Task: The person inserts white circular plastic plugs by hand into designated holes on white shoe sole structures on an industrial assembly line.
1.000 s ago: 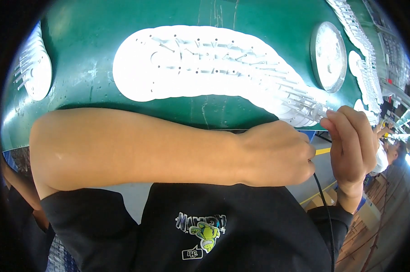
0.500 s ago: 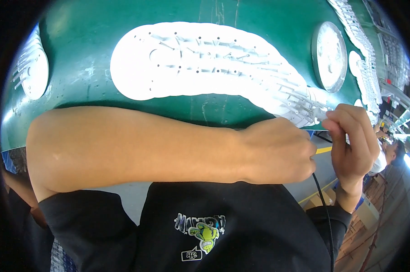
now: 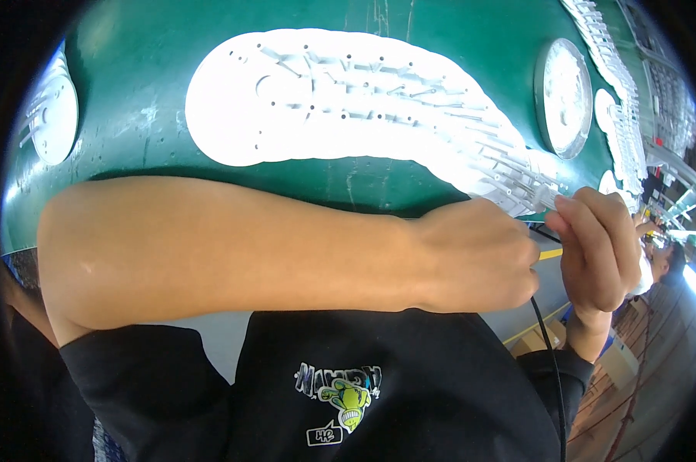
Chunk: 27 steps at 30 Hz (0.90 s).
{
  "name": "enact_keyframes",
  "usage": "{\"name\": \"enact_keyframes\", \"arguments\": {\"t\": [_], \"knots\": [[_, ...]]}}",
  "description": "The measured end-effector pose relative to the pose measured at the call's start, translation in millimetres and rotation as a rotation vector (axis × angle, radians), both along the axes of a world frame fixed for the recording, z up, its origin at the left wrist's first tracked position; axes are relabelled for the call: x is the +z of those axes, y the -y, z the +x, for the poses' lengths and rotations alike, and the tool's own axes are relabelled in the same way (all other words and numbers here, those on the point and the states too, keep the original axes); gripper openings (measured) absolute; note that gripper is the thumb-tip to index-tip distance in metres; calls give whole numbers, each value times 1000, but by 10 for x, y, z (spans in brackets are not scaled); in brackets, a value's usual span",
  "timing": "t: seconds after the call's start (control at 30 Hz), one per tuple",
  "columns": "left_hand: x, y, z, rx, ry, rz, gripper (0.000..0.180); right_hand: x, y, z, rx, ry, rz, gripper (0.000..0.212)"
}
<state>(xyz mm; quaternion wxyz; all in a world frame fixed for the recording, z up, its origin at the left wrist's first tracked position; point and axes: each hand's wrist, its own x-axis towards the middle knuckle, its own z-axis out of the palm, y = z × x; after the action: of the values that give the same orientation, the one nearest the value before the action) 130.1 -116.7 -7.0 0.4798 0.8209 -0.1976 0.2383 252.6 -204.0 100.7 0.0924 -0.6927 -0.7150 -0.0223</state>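
Note:
A long overlapping row of white round plastic parts (image 3: 232, 100) with thin upright posts and small holes curves across the green table toward the right. At the row's right end, my right hand (image 3: 598, 246) pinches a small translucent white plastic piece (image 3: 546, 198) between thumb and fingertips, close against the posts. My left forearm crosses in front of me along the table's near edge. At its end, my left hand (image 3: 479, 254) is closed with the knuckles up, just left of my right hand; the curled fingers hide whatever is inside.
A shallow round dish (image 3: 565, 100) with whitish contents stands at the right of the green table (image 3: 132, 138). More white parts (image 3: 55, 115) are stacked at the far left, and another row (image 3: 617, 92) runs along the right edge. A black cable (image 3: 549, 346) hangs below my left hand.
The row of white parts appears slightly shifted and turned in view. My right hand has moved slightly down and left, and more of the translucent piece shows at its fingertips. My left hand barely moved.

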Motion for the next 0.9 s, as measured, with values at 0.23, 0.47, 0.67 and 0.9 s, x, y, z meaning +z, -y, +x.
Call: {"name": "enact_keyframes", "arguments": {"t": [0.23, 0.47, 0.67, 0.9], "knots": [[11, -19, -8, -14, 18, 24, 12, 42, -33, 8, -14, 26, -102, 31], [-26, -27, 0, -22, 110, 40, 11, -77, 183, 174, -83, -142, -55, 29], [5, -108, 6, -75, 86, 119, 10, -102, 228, 254, -62, -89, -53, 33], [58, -129, 12, -165, 60, 91, 12, -299, 642, 393, -261, -219, 12, 70]]}}
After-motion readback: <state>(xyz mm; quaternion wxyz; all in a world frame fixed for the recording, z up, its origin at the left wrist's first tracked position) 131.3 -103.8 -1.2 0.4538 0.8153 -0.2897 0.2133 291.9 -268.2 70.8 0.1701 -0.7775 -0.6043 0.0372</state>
